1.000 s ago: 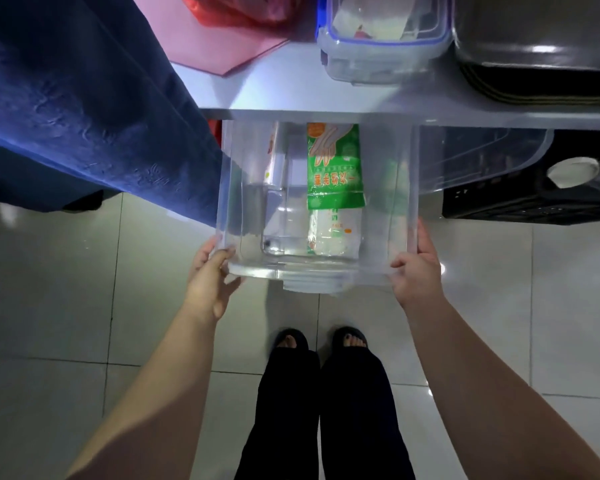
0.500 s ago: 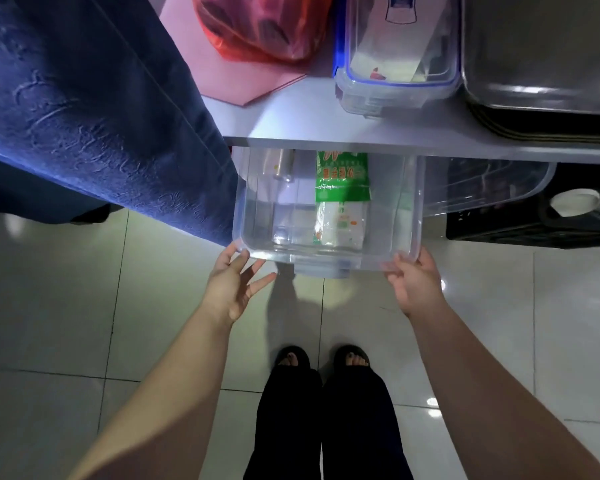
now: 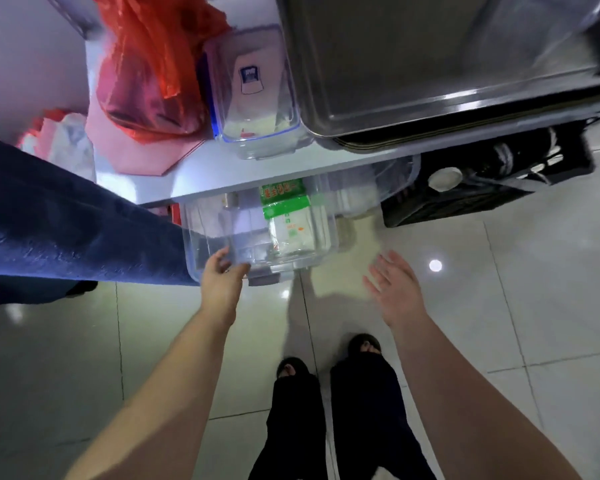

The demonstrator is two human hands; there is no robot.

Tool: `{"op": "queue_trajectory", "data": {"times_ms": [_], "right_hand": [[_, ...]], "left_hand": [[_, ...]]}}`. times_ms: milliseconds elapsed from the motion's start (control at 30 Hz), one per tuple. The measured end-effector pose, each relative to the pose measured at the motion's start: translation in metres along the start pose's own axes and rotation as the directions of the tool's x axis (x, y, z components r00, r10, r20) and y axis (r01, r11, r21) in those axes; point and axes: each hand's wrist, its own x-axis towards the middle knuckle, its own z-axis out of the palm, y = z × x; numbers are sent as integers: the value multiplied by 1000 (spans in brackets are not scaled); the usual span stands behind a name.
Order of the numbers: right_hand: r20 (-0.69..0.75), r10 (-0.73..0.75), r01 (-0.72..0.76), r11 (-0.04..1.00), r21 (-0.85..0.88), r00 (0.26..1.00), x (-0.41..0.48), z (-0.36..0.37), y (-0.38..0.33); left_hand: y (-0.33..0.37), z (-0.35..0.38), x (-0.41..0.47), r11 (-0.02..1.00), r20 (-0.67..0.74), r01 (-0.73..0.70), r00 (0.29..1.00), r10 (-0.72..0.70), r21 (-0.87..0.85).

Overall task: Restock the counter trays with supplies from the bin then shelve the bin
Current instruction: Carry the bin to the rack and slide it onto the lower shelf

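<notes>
A clear plastic bin [image 3: 326,249] sits partly under the white shelf [image 3: 222,174], its front end sticking out over the floor. Inside lies a green and white packet [image 3: 286,220]. My left hand [image 3: 222,280] touches the bin's front left rim with fingers curled against it. My right hand [image 3: 394,289] hovers off to the right of the bin, fingers spread, holding nothing.
On the shelf stand a red plastic bag [image 3: 153,74], a clear lidded box with blue trim [image 3: 257,98] and stacked metal trays [image 3: 447,71]. A black crate [image 3: 492,181] sits under the shelf at right. Blue cloth [image 3: 66,220] hangs at left. Tiled floor [image 3: 534,289] below.
The bin has slid further under the shelf. My right hand has let go of the bin's right side and moved away to the right. My left hand is back on the front rim.
</notes>
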Motion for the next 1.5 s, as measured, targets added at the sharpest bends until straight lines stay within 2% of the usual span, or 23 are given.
{"op": "queue_trajectory", "data": {"times_ms": [167, 333, 400, 467, 533, 667, 800, 933, 1000, 1133, 1267, 1400, 1500], "right_hand": [[31, 95, -99, 974, 203, 995, 40, -21, -28], [162, 206, -254, 888, 384, 965, 106, -36, -22], [168, 197, -251, 873, 419, 966, 136, -38, -12], [144, 221, -264, 847, 462, 964, 166, -34, -3], [150, 260, -300, 804, 514, 954, 193, -27, 5], [216, 344, -403, 706, 582, 914, 244, -12, 17], [335, 353, -482, 534, 695, 874, 282, 4, 29], [430, 320, -534, 427, 730, 844, 307, 18, 42], [424, 329, -536, 471, 701, 844, 317, 20, 50], [351, 395, -526, 578, 623, 849, 332, 20, 70], [393, 368, -538, 557, 633, 843, 337, 27, 82], [378, 366, -526, 595, 607, 850, 334, 17, 83], [380, 341, -506, 664, 550, 860, 326, 4, 78]], "left_hand": [[51, 100, -28, 993, 250, -118, 961, 121, -26], [81, 208, -13, 990, 433, -140, 893, 123, 7], [81, 247, 4, 964, 463, -233, 874, 147, 132], [76, 285, 22, 862, 517, -389, 836, 182, 326], [71, 318, 35, 762, 517, -484, 824, 231, 431], [66, 358, 47, 767, 398, -524, 835, 379, 370], [64, 357, 52, 730, 389, -605, 786, 481, 319], [57, 329, 64, 819, 295, -524, 841, 453, 236], [52, 302, 68, 841, 320, -513, 836, 446, 170], [48, 259, 71, 838, 515, -542, 736, 439, 60], [48, 240, 83, 861, 606, -508, 694, 388, 30], [44, 224, 91, 888, 645, -460, 684, 341, 19], [39, 218, 86, 911, 658, -413, 687, 308, 5]]}}
